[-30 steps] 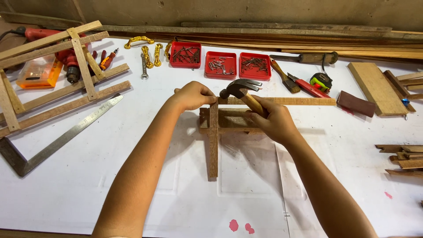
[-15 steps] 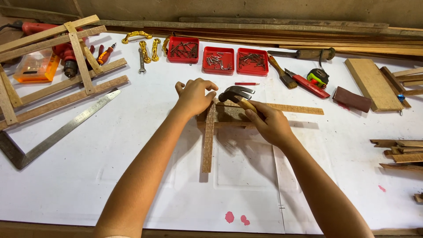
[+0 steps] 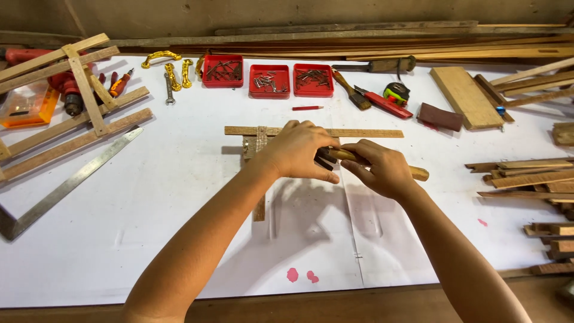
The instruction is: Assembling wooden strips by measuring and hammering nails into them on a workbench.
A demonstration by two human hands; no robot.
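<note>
At mid-table, on the white sheet (image 3: 149, 197), both your hands meet over a small wooden assembly. Your right hand (image 3: 382, 170) has its fingers wrapped around the hammer (image 3: 418, 173), whose wooden handle lies nearly level, its long axis running left to right; the butt end pokes out past your palm toward the right, and the dark head points left, tucked under your left hand (image 3: 299, 149) so most of it is hidden. Your left hand is cupped with its fingers curled down over the head and the joint of the slats; whether they pinch anything small you cannot tell from this view. Beneath them, a long slat (image 3: 371, 133) runs left to right across the table, and a second slat (image 3: 259, 206) crosses it and runs toward you, its long axis almost square to the first. Half a second ago the hammer was raised, its head clear to see above the joint and the handle slanting up from your right hand; now it is down and flat, with the head covered. Your left hand, which then sat at the top of the upright slat, has shifted right and over the hammer's head. The crossed slats lie where they were. Behind the work stand three red trays (image 3: 269, 81) of small hardware, with a red pencil (image 3: 308, 108) between them and the long slat, and a steel square (image 3: 66, 185) lies well off to your left.
</note>
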